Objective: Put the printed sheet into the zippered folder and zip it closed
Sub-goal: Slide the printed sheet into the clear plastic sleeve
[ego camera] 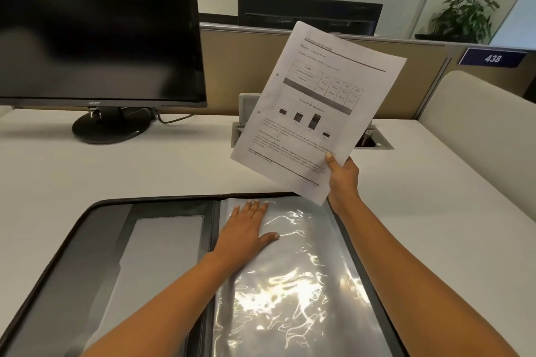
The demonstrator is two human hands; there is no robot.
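Pinches printed sheet point(316, 107) by one corner in right hand point(343, 180), presses left hand point(245, 236) flat on plastic sleeve point(304, 284) in folder point(95, 240); risks buckling it at the sleeve mouth.

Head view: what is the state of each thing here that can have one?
zippered folder: unzipped, lying open on the desk.
plastic sleeve: flat on the folder's right half.
printed sheet: held up in the air, not yet in the folder.
left hand: open, pressing flat on the plastic sleeve.
right hand: pinches the sheet's lower corner.
monitor: screen dark.
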